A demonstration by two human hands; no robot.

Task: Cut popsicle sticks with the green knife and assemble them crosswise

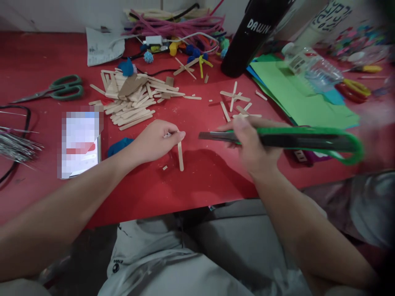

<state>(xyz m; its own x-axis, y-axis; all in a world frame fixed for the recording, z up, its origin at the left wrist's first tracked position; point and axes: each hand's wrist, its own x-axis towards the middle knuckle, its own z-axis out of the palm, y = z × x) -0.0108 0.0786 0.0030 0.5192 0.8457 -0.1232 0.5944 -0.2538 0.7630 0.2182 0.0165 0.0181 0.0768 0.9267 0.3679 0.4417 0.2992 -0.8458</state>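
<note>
At the far left of the red counter point(197, 181) lies a bundle of silvery wires point(18, 146), then green-handled scissors point(58, 89) and, nearer the person, a lit phone point(80, 148). Next comes a heap of wooden craft sticks point(135, 100). In front of it the left hand point(163, 139) pinches a single stick point(180, 158) between thumb and finger, its free end pointing toward the person; a small chip point(165, 167) lies just beside. Farther right, beyond a gap, the right hand point(251, 142) grips a green cutter point(308, 139), tip pointing left, apart from that stick. Crossed sticks point(235, 96) lie behind this hand, and green sheets point(308, 94) to the right.
</note>
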